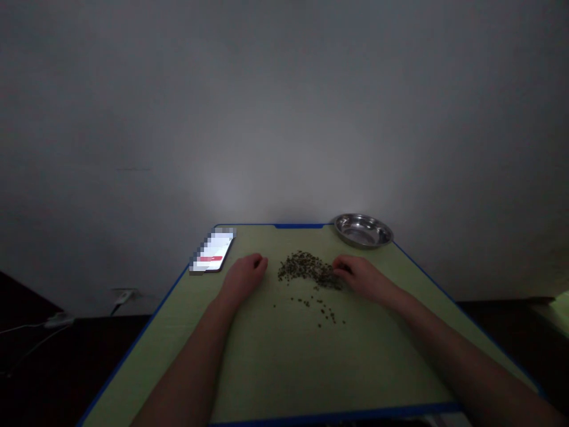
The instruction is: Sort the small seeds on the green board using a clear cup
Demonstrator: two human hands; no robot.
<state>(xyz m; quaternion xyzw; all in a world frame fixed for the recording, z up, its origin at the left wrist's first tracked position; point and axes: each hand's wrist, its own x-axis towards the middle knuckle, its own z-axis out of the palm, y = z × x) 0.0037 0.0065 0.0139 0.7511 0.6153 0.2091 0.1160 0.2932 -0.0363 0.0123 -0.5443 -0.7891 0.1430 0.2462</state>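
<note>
A heap of small dark seeds (306, 268) lies on a pale green table (275, 350) with a blue edge; a few loose seeds are scattered nearer to me. My right hand (361, 276) rests at the heap's right edge, fingers curled and touching the seeds. My left hand (243, 276) lies on the table left of the heap, fingers curled into a loose fist, apart from the seeds. The light is dim, so what the fingertips hold is unclear.
A round steel bowl (363, 230) stands at the table's far right corner. A lit phone (212, 252) lies at the far left corner. A grey wall rises behind; a wall socket (123, 295) and white cable (53, 322) are low on the left.
</note>
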